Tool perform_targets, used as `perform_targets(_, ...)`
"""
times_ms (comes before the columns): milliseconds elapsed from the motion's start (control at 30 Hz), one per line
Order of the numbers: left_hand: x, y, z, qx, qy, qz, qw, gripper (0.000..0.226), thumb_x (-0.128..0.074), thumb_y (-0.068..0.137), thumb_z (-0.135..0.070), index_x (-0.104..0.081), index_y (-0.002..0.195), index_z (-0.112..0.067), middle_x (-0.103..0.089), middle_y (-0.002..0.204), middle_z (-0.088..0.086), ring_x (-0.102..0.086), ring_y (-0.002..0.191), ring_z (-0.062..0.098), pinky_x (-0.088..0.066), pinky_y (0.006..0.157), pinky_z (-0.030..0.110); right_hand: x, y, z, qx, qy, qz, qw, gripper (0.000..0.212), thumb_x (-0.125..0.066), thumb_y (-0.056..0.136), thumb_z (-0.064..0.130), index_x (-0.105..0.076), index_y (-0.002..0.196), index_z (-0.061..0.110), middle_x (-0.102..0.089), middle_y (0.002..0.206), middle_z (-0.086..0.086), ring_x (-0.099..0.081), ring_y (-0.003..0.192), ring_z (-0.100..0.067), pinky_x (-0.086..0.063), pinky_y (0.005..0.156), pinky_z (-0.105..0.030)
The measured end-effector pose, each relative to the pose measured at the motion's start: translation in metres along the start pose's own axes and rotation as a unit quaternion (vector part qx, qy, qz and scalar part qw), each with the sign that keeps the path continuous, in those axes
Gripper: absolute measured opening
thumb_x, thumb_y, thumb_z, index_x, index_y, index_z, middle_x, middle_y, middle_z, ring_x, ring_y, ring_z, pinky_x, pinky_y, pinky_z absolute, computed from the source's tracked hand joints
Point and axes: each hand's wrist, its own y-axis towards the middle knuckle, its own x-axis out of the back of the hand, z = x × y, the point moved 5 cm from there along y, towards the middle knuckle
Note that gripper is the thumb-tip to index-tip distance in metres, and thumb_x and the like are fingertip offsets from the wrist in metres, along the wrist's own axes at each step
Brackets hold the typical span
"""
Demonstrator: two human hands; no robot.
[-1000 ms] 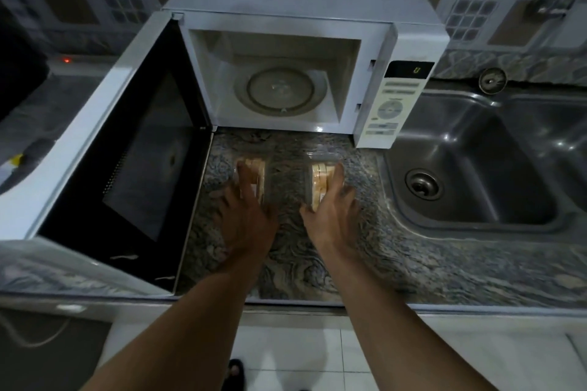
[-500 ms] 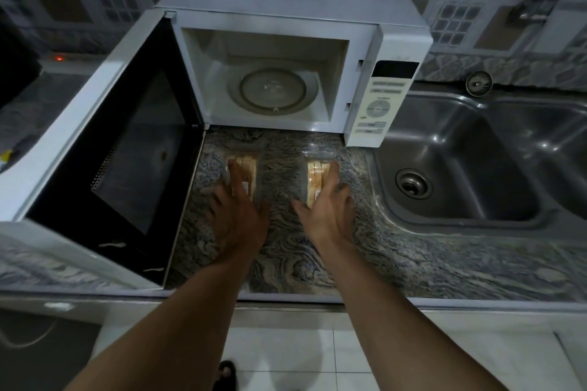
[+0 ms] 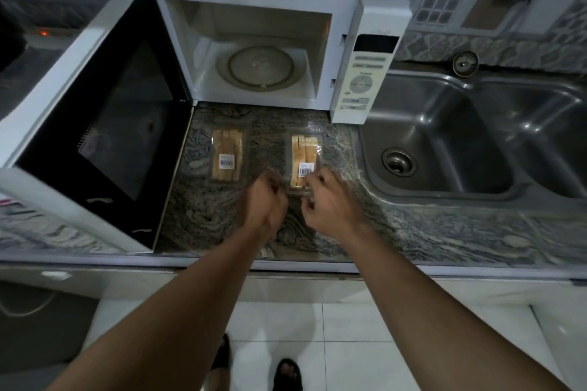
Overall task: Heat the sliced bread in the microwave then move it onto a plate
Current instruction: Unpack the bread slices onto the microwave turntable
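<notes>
**A:** Where's the bread?

**B:** In two clear packs lying flat on the granite counter (image 3: 206,225), just in front of the microwave (image 3: 273,9). The right-hand pack of sliced bread (image 3: 304,152) is the one being worked on. The left-hand pack (image 3: 227,152) lies apart from it, untouched.

**A:** And the hands?

**B:** Both are at the near end of that right-hand pack. The right hand (image 3: 332,205) has its fingers curled onto the wrapper's edge, seemingly pinching the film. The left hand (image 3: 266,200) is balled up just beside the near corner. It's too blurred to tell whether it has any film.

**A:** Why there?

**B:** My guess is that the near end is where the wrapper opens, and two hands can pull it apart.

**A:** And the oven?

**B:** The door (image 3: 104,124) is swung wide to the left and the glass turntable (image 3: 260,68) is bare, so the slices could go straight in. The sink (image 3: 444,143) is to the right. I can't see a plate.
</notes>
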Motion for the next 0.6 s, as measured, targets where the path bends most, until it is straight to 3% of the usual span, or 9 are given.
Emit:
perform_targets(100, -0.011, 0.003, 0.002, 0.061, -0.098, 0.049, 0.992, 0.023, -0.049, 0.085, 0.001, -0.065, 0.088, -0.014, -0.071, 0.086, 0.013, -0.065, 0.072, 0.026, -0.057, 0.062, 0.039, -0.001, 0.001, -0.002, 0.023, 0.015, 0.02, 0.999, 0.023, -0.055, 0.093, 0.014, -0.065, 0.114, 0.014, -0.053, 0.117, -0.004, -0.051, 0.114, -0.025, -0.05, 0.088, -0.039)
perform_targets(233, -0.019, 0.002, 0.001, 0.133, -0.224, 0.073, 0.963, 0.024, -0.043, 0.089, 0.01, -0.065, 0.094, 0.002, -0.071, 0.083, 0.02, -0.064, 0.063, 0.023, -0.055, 0.054, 0.034, -0.001, 0.011, -0.007, 0.019, 0.079, 0.028, 0.996, 0.016, -0.058, 0.096, 0.009, -0.073, 0.102, 0.014, -0.055, 0.1, -0.001, -0.057, 0.101, -0.025, -0.047, 0.081, -0.032)
perform_targets(333, -0.019, 0.0, 0.002, 0.16, -0.264, 0.075, 0.948, 0.028, -0.038, 0.091, 0.012, -0.061, 0.087, -0.003, -0.068, 0.073, 0.013, -0.062, 0.061, 0.022, -0.054, 0.057, 0.035, 0.001, 0.018, -0.009, 0.001, 0.111, 0.051, 0.992, 0.012, -0.064, 0.096, 0.014, -0.076, 0.094, 0.013, -0.056, 0.097, -0.002, -0.058, 0.096, -0.024, -0.039, 0.078, -0.026)
perform_targets(500, -0.019, -0.003, 0.001, 0.183, -0.301, 0.091, 0.932, 0.02, -0.042, 0.096, 0.01, -0.058, 0.103, -0.001, -0.066, 0.076, 0.011, -0.062, 0.062, 0.021, -0.054, 0.05, 0.027, 0.005, 0.024, -0.009, -0.036, 0.128, 0.058, 0.989, 0.018, -0.063, 0.094, 0.011, -0.076, 0.086, 0.02, -0.063, 0.102, -0.001, -0.059, 0.096, -0.019, -0.049, 0.084, -0.029)
perform_targets(600, -0.017, -0.004, -0.002, 0.185, -0.311, 0.1, 0.927, 0.014, -0.052, 0.095, 0.007, -0.063, 0.097, -0.002, -0.068, 0.083, 0.014, -0.064, 0.067, 0.02, -0.057, 0.055, 0.024, 0.006, 0.028, -0.011, -0.057, 0.128, 0.074, 0.987, 0.026, -0.059, 0.093, 0.006, -0.072, 0.081, 0.025, -0.068, 0.1, 0.0, -0.063, 0.09, -0.018, -0.055, 0.082, -0.033)
